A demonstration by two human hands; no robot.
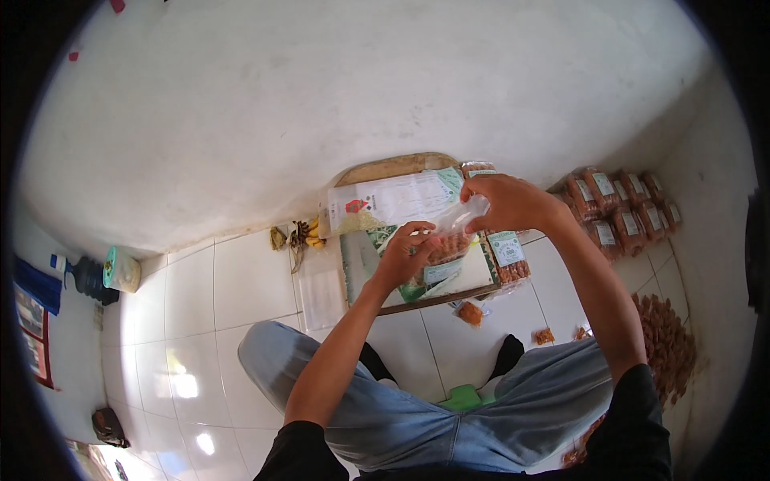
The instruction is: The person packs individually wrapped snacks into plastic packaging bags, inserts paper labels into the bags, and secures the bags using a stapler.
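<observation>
A clear plastic bag (449, 250) of brown snack pieces with a pale label lies over the low table (478, 280) in front of me. My left hand (401, 258) grips the bag's left side with bent fingers. My right hand (513, 202) has its thumb and fingers closed on the clear upper end of the bag. Beside the bag on the right is a filled, labelled pack (507, 250). Flat printed plastic bags (397, 199) lie behind my left hand.
Stacked filled packs (618, 210) stand by the right wall, with a heap of loose brown pieces (666, 341) nearer me. A small wrapped piece (469, 313) lies before the table. Bananas (311, 234) are left of it; a lidded tub (122, 269) stands farther left.
</observation>
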